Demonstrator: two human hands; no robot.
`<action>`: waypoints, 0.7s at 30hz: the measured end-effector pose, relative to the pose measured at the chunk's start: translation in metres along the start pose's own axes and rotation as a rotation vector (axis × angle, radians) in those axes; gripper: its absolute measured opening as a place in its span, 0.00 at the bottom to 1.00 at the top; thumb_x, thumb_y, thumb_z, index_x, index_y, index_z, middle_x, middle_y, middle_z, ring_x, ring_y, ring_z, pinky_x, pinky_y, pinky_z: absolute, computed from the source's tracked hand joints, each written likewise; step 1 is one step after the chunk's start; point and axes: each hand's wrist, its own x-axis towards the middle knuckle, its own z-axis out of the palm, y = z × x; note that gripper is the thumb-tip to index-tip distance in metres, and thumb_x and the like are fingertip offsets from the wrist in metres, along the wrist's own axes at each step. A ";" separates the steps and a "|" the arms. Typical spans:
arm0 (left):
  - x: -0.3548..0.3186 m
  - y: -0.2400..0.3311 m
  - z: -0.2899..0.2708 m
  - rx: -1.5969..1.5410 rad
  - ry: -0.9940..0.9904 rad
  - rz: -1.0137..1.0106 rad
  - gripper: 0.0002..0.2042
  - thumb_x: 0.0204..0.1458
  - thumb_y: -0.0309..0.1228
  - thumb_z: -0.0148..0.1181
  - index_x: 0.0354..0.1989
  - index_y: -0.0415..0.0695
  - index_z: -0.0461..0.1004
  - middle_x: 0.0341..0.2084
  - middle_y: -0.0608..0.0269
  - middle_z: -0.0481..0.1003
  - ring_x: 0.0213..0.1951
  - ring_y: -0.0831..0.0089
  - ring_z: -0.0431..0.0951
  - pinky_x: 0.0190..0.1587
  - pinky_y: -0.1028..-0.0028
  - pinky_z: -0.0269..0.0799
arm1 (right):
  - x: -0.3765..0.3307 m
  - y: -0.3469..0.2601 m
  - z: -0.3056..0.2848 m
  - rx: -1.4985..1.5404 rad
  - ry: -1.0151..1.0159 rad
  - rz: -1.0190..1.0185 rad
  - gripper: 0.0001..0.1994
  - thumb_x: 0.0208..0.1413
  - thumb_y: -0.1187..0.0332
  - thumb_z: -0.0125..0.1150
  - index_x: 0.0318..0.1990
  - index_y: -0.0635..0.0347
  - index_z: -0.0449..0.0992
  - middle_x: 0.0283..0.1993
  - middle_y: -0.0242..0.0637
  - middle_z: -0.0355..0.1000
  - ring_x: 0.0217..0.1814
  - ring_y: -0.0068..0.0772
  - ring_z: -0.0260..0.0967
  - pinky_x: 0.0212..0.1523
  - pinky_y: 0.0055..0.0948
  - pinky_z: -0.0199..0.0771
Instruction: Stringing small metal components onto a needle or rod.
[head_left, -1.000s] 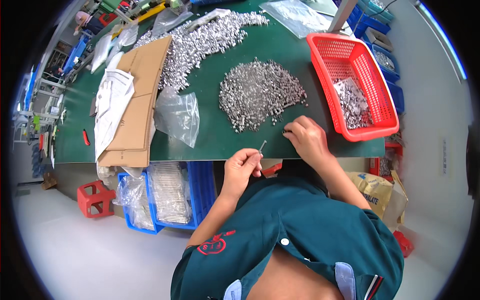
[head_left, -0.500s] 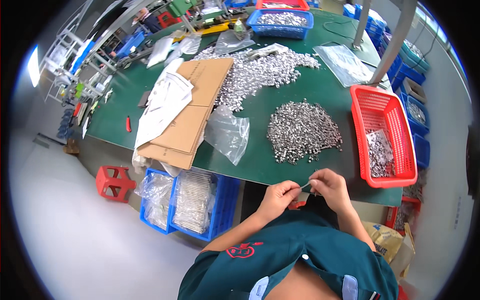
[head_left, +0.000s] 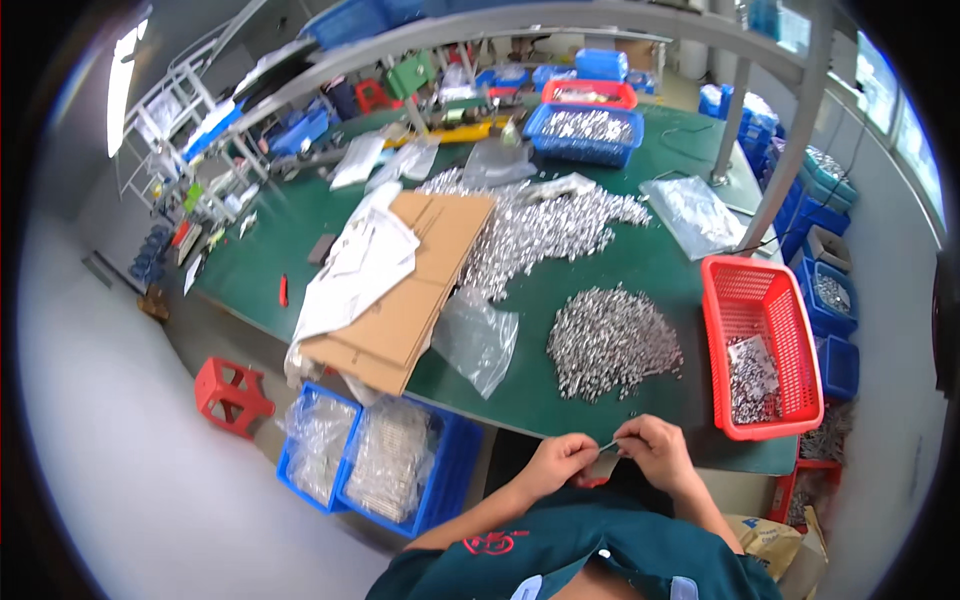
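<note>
Just off the near edge of the green table (head_left: pixel 520 408), both my hands are closed in a pinch, close together. My left hand (head_left: pixel 560 464) grips one end of a thin, pale strip (head_left: pixel 607 446), and my right hand (head_left: pixel 656 452) has its other end. What exactly the strip is, I cannot make out. Something small and red (head_left: pixel 592 482) shows beneath the left fingers, partly hidden. Beyond the hands lies a heap of small, shiny metal pieces (head_left: pixel 615 343). To its right stands a red plastic basket (head_left: pixel 712 340) with more metal pieces and a white slip inside.
Flattened cardboard (head_left: pixel 440 255) with white paper lies left of a clear plastic bag (head_left: pixel 478 340). Behind is a wider spread of metal pieces (head_left: pixel 550 235). A blue bin (head_left: pixel 585 150) sits farther back. Blue crates (head_left: pixel 455 450) and a red stool (head_left: pixel 232 397) stand below on the left.
The view has tilted upward, so table and hands sit lower in the picture and more of the room's far side shows. Both hands still pinch the strip.
</note>
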 end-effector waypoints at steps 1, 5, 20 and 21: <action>0.002 -0.006 -0.001 -0.040 0.025 0.028 0.07 0.57 0.29 0.52 0.33 0.38 0.72 0.19 0.68 0.71 0.21 0.83 0.71 0.24 0.83 0.68 | 0.001 -0.005 0.002 0.085 0.011 0.094 0.04 0.46 0.77 0.60 0.32 0.64 0.75 0.28 0.39 0.72 0.28 0.31 0.72 0.29 0.26 0.72; -0.002 0.008 0.006 0.176 0.138 0.122 0.07 0.56 0.28 0.53 0.32 0.37 0.72 0.20 0.67 0.72 0.22 0.82 0.72 0.26 0.81 0.68 | 0.002 -0.008 0.004 0.022 0.050 0.107 0.05 0.48 0.76 0.60 0.33 0.65 0.74 0.28 0.41 0.72 0.29 0.35 0.73 0.30 0.28 0.73; -0.005 0.005 -0.005 -0.173 -0.124 -0.029 0.07 0.57 0.31 0.53 0.32 0.40 0.71 0.18 0.68 0.70 0.19 0.82 0.67 0.22 0.83 0.63 | 0.001 -0.013 -0.006 0.001 -0.109 -0.233 0.06 0.45 0.79 0.60 0.32 0.63 0.74 0.29 0.38 0.71 0.32 0.37 0.71 0.33 0.30 0.71; -0.004 0.007 -0.005 -0.137 -0.083 -0.031 0.06 0.57 0.30 0.53 0.32 0.40 0.71 0.19 0.68 0.70 0.20 0.82 0.68 0.22 0.83 0.63 | 0.004 -0.013 -0.007 -0.001 -0.125 -0.188 0.05 0.46 0.78 0.60 0.32 0.63 0.74 0.30 0.39 0.71 0.33 0.37 0.72 0.33 0.30 0.71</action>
